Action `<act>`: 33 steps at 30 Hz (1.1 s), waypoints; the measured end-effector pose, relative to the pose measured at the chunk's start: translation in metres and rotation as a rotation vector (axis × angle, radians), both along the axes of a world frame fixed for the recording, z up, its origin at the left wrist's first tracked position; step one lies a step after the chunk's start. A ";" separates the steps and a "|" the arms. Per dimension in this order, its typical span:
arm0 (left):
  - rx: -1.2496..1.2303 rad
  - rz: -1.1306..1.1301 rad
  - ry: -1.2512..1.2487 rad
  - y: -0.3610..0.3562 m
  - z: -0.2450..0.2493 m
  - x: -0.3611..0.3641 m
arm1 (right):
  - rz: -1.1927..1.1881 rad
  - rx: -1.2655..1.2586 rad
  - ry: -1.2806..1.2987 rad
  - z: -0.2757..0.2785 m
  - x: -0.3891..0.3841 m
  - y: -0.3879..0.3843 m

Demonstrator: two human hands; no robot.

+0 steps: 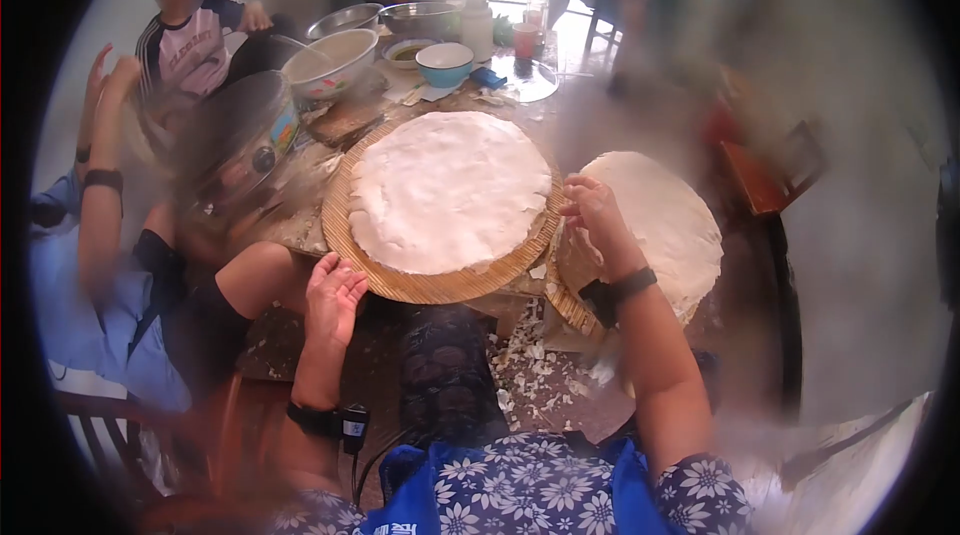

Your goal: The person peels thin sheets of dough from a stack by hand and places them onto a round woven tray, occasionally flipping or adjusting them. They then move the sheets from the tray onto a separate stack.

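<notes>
A round woven bamboo tray (437, 287) is in front of me, covered by a wide, uneven white sheet (450, 190) that looks like dough or a thin pancake. By its lower left rim is my left hand (335, 295), palm turned up, fingers apart and slightly bent. At the tray's right rim my right hand (598, 210) has its fingers bent together; whatever they pinch, if anything, is too small to make out. Beneath my right forearm lies a second woven tray (577, 307) with another white round sheet (665, 225), partly hidden by that arm.
Behind the tray stand a blue bowl (445, 65), a large patterned basin (330, 63), a pale flask (477, 27) and a red cup (524, 40). White scraps (530, 375) litter the area below. A co-worker's raised arm (100, 195) is at left; another person (190, 45) sits behind.
</notes>
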State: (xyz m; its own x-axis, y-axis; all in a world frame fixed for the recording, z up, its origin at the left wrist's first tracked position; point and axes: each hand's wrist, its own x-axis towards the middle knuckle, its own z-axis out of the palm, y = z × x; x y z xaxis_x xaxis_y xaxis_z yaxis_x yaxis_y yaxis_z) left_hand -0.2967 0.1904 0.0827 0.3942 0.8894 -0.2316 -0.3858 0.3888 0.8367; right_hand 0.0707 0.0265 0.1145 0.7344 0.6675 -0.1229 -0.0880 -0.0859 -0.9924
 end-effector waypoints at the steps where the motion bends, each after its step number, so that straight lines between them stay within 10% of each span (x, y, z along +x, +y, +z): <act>1: -0.022 -0.005 -0.016 -0.006 0.000 0.003 | -0.008 -0.025 -0.030 -0.002 0.001 0.007; 18: -0.041 0.009 -0.065 -0.025 -0.003 0.034 | -0.027 -0.122 -0.598 -0.046 0.002 0.032; 21: -0.096 -0.012 -0.027 -0.038 0.006 0.030 | 0.037 0.056 0.013 -0.041 0.005 0.020; 33: -0.047 -0.039 -0.082 -0.046 -0.001 0.037 | 0.109 0.099 -0.021 -0.010 -0.044 -0.009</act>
State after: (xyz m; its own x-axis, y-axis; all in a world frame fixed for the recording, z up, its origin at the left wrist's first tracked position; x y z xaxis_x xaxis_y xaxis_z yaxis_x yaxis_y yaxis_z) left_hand -0.2597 0.1448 0.0813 0.4474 0.8619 -0.2386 -0.4361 0.4431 0.7832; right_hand 0.0268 0.0176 0.1047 0.6590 0.7512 -0.0378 -0.0622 0.0044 -0.9981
